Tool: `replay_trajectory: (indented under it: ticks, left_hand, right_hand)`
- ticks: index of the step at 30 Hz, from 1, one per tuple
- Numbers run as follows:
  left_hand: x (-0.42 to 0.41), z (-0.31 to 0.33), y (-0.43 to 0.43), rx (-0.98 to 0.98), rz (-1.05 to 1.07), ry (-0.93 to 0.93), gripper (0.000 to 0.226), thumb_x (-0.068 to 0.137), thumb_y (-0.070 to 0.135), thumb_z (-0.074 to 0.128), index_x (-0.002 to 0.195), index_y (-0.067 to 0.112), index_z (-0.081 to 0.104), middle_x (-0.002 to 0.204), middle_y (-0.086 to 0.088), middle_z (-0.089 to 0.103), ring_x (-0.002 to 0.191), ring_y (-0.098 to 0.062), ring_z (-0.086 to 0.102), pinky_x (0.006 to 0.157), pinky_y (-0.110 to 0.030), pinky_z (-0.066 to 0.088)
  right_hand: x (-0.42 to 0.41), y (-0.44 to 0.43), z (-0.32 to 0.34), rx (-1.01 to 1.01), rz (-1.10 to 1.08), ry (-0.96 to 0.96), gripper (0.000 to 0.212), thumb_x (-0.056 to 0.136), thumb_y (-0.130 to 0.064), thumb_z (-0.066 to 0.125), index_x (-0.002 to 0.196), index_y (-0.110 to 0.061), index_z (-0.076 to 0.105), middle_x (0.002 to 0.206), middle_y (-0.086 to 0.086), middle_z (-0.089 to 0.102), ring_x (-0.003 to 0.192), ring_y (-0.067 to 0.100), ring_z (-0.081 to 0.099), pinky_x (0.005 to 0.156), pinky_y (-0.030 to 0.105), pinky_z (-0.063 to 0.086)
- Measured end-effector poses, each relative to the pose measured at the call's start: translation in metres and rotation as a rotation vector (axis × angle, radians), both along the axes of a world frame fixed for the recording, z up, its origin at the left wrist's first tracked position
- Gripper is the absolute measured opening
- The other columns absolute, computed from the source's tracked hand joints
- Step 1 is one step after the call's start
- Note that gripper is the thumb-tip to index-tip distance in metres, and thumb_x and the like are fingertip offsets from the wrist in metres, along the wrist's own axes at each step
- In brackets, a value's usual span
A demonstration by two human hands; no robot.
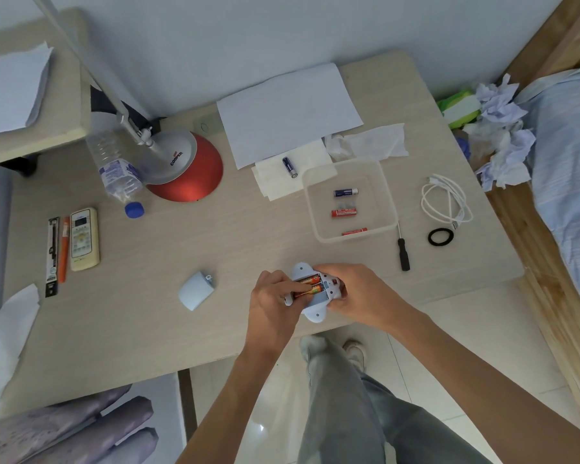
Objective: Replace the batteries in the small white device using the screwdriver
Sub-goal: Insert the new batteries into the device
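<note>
Pale wood-grain laminate is covering the table (181,329), whose front edge is running just under the person's wrists, so the work is happening right beside a drop to the tiled floor (449,333). Farther back, a clear plastic tub (391,209) is holding three spare cells (344,213) and is standing well apart from the hands, leaving bare tabletop between for reaching. The right hand (359,296) is wrapping curled fingers round the right end of the small white device (310,313), which is facing open side up at the table's front edge; whether it is resting on the top cannot be told. The left hand (272,306) is curling its fingertips onto the nearer of two orange batteries (312,283) sitting in the bay. The device is looking like a light, stiff, smooth plastic shell, likely to skid or twist under one-sided pressure, so gripping its body sides instead of the thin screw tabs is seeming the safer hold. Its battery cover (195,291) is lying loose to the left, near the left hand, light and easily swept off. The screwdriver (403,252) is lying just right of the tub, thin and probably prone to rolling, its black handle offering the grip. The batteries are looking slick and round, best pinched mid-length.
</note>
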State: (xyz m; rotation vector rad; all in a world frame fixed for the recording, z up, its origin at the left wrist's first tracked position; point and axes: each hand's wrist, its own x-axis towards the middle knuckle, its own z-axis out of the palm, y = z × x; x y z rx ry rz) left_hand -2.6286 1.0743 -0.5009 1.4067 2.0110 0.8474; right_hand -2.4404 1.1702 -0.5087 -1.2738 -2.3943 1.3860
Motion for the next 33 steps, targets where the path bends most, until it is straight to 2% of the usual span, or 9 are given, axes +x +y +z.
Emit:
replay_trajectory:
  ticks: [8, 13, 16, 19, 21, 22, 24, 27, 33]
  left_hand:
    - [-0.016, 0.029, 0.009, -0.030, 0.275, -0.332, 0.020, 0.084, 0.019, 0.092, 0.103, 0.021, 0.086, 0.093, 0.009, 0.082, 0.081, -0.012, 0.072, 0.073, -0.021, 0.056]
    - [-0.051, 0.034, 0.075, 0.051, 0.338, -0.148, 0.036, 0.095, 0.019, 0.082, 0.130, 0.013, 0.076, 0.104, 0.007, 0.080, 0.091, -0.006, 0.076, 0.085, -0.011, 0.056]
    - [-0.065, 0.028, 0.132, 0.027, 0.244, -0.040, 0.042, 0.095, 0.017, 0.080, 0.134, 0.005, 0.071, 0.111, -0.003, 0.079, 0.097, -0.014, 0.075, 0.094, -0.025, 0.059]
    - [-0.066, 0.023, 0.184, -0.045, 0.185, -0.016, 0.032, 0.093, 0.020, 0.082, 0.118, 0.002, 0.076, 0.105, -0.008, 0.078, 0.094, -0.021, 0.074, 0.094, -0.038, 0.060]
    - [-0.064, 0.018, 0.210, -0.104, 0.197, -0.024, 0.023, 0.090, 0.022, 0.083, 0.079, 0.007, 0.070, 0.072, 0.000, 0.069, 0.067, -0.016, 0.064, 0.075, -0.033, 0.054]
    - [-0.064, 0.014, 0.221, -0.106, 0.204, -0.032, 0.038, 0.088, 0.022, 0.083, 0.066, 0.011, 0.054, 0.057, 0.002, 0.057, 0.054, -0.015, 0.049, 0.065, -0.031, 0.045]
    - [-0.062, 0.008, 0.239, -0.122, 0.210, -0.022, 0.046, 0.085, 0.025, 0.084, 0.064, 0.013, 0.044, 0.048, -0.007, 0.046, 0.049, -0.017, 0.035, 0.059, -0.030, 0.036]
    - [-0.060, -0.001, 0.253, -0.173, 0.191, 0.035, 0.044, 0.084, 0.023, 0.084, 0.062, 0.003, 0.052, 0.052, -0.005, 0.048, 0.049, -0.020, 0.039, 0.050, -0.029, 0.036]
    - [-0.066, 0.001, 0.251, -0.133, 0.137, 0.093, 0.034, 0.092, 0.010, 0.067, 0.064, -0.003, 0.053, 0.053, -0.011, 0.042, 0.052, -0.020, 0.026, 0.053, -0.031, 0.028]
  right_hand:
    - [0.003, -0.005, 0.000, -0.010, -0.014, 0.005, 0.059, 0.087, -0.025, 0.089, 0.140, -0.032, 0.065, 0.120, -0.011, 0.076, 0.105, 0.004, 0.070, 0.094, 0.021, 0.059]
    - [0.004, -0.010, -0.003, -0.025, -0.040, 0.021, 0.061, 0.090, -0.032, 0.087, 0.145, -0.033, 0.061, 0.128, -0.013, 0.074, 0.115, 0.004, 0.069, 0.104, 0.030, 0.059]
    - [0.005, -0.012, -0.003, -0.023, -0.054, 0.026, 0.057, 0.090, -0.034, 0.085, 0.143, -0.035, 0.061, 0.126, -0.015, 0.074, 0.114, 0.004, 0.069, 0.102, 0.029, 0.059]
    - [0.004, -0.012, 0.000, -0.033, -0.059, 0.045, 0.052, 0.091, -0.028, 0.084, 0.137, -0.038, 0.063, 0.118, -0.017, 0.074, 0.109, 0.003, 0.070, 0.096, 0.025, 0.060]
    - [0.004, -0.012, -0.002, -0.034, -0.062, 0.041, 0.054, 0.091, -0.029, 0.083, 0.139, -0.039, 0.061, 0.120, -0.019, 0.073, 0.111, 0.001, 0.069, 0.097, 0.024, 0.059]
    - [0.003, -0.012, -0.003, -0.035, -0.059, 0.037, 0.056, 0.091, -0.030, 0.083, 0.141, -0.039, 0.060, 0.122, -0.019, 0.073, 0.112, 0.001, 0.068, 0.098, 0.024, 0.059]
    - [0.004, -0.013, -0.005, -0.036, -0.063, 0.027, 0.058, 0.092, -0.033, 0.083, 0.144, -0.040, 0.058, 0.125, -0.020, 0.072, 0.115, 0.000, 0.068, 0.100, 0.024, 0.058]
    - [0.004, -0.015, -0.007, -0.040, -0.062, 0.026, 0.060, 0.093, -0.037, 0.082, 0.146, -0.041, 0.056, 0.128, -0.021, 0.070, 0.118, -0.001, 0.066, 0.102, 0.022, 0.057]
    - [0.005, -0.013, -0.011, -0.041, -0.073, 0.006, 0.061, 0.094, -0.034, 0.082, 0.148, -0.041, 0.054, 0.129, -0.018, 0.071, 0.119, 0.003, 0.066, 0.105, 0.023, 0.056]
